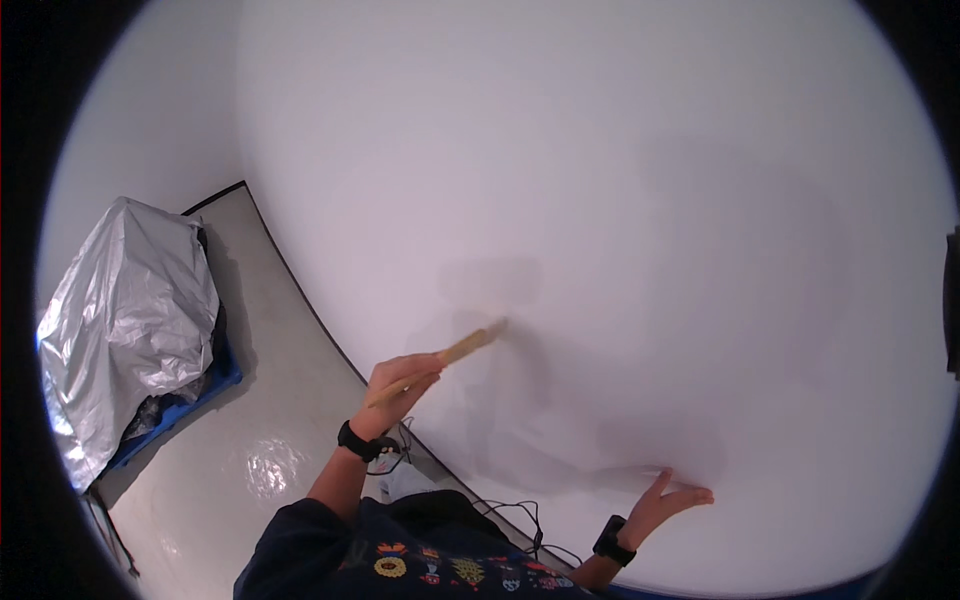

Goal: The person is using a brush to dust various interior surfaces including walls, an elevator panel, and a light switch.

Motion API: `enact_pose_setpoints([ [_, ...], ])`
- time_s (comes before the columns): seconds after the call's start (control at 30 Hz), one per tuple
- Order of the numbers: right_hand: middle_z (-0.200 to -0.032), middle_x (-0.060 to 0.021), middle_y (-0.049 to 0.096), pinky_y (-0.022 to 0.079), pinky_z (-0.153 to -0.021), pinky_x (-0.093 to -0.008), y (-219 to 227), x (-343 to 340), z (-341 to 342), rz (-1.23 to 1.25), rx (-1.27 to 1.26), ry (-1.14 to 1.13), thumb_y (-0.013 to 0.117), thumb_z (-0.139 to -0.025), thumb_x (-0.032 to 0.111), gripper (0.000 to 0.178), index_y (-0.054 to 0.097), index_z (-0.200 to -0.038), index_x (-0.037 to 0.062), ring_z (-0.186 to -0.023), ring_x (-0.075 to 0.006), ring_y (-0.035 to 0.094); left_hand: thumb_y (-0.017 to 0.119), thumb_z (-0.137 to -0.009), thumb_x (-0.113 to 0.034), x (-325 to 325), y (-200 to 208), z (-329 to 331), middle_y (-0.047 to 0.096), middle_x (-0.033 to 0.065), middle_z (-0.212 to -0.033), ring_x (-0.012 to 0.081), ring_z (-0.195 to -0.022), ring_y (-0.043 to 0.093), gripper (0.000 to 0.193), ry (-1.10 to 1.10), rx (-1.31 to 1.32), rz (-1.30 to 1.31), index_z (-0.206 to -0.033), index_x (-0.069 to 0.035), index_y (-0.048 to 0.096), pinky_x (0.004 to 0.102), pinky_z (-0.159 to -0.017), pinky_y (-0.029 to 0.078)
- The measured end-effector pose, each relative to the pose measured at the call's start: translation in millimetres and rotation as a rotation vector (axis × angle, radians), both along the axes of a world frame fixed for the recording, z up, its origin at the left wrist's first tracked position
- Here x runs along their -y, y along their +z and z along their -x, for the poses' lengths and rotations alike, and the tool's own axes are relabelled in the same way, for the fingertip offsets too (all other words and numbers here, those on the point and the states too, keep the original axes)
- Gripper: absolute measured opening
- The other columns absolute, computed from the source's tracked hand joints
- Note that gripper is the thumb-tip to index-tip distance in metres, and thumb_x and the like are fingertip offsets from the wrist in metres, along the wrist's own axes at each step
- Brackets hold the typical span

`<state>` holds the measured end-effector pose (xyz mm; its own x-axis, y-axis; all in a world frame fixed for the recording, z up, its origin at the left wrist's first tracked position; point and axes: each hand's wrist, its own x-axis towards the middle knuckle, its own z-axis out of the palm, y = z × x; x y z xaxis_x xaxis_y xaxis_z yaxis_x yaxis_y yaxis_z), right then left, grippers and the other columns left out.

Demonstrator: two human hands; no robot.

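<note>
My left hand [392, 381] is closed round the wooden handle of a paintbrush [464, 348]. The brush slants up and to the right, its pale bristle end at the white wall [600, 150]; whether the tip touches the surface, I cannot tell. Lower down on the right, my right hand [662, 503] has its thumb and fingers spread, with nothing in it. Its fingertips are at or close to the same wall, beside the hand's shadow. Each wrist wears a black band.
To the left, a crumpled silver sheet [140, 300] covers something bulky with a blue base [180, 412]. A dark skirting strip [300, 285] edges the glossy grey floor [290, 370]. Black cables [525, 520] and a whitish bag-like item [405, 482] lie near my body.
</note>
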<state>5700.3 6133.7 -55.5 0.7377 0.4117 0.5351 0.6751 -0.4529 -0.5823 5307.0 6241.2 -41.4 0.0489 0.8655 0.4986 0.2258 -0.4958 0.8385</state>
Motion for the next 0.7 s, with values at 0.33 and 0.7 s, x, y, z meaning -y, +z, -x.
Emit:
enact_pose_setpoints([
  [0.33,-0.145,-0.0183,-0.006,0.004,-0.109,-0.0336,-4.8,16.7,0.5,-0.151,-0.066,-0.026,0.044,-0.092,0.026,0.069,-0.001,-0.137,-0.0012,-0.135,-0.0262,-0.001,0.063,-0.078,-0.004,-27.1,8.0,55.0,0.063,0.0056,-0.079,0.0077,-0.071,0.055,0.015,0.434,0.175,0.033,-0.093,-0.001,0.062,0.0208,-0.064,0.044],
  [0.7,-0.109,-0.0177,0.027,0.033,-0.086,-0.0344,26.4,-24.7,32.0,-0.555,-0.07,-0.333,0.032,-0.093,0.041,0.05,0.024,-0.113,-0.004,-0.098,-0.0284,0.032,0.064,-0.074,0.001,-29.0,26.4,77.4,0.065,0.0089,-0.087,0.019,-0.079,0.063,0.016,-0.003,-0.12,0.005,-0.089,-0.004,0.063,0.0286,-0.07,0.051],
])
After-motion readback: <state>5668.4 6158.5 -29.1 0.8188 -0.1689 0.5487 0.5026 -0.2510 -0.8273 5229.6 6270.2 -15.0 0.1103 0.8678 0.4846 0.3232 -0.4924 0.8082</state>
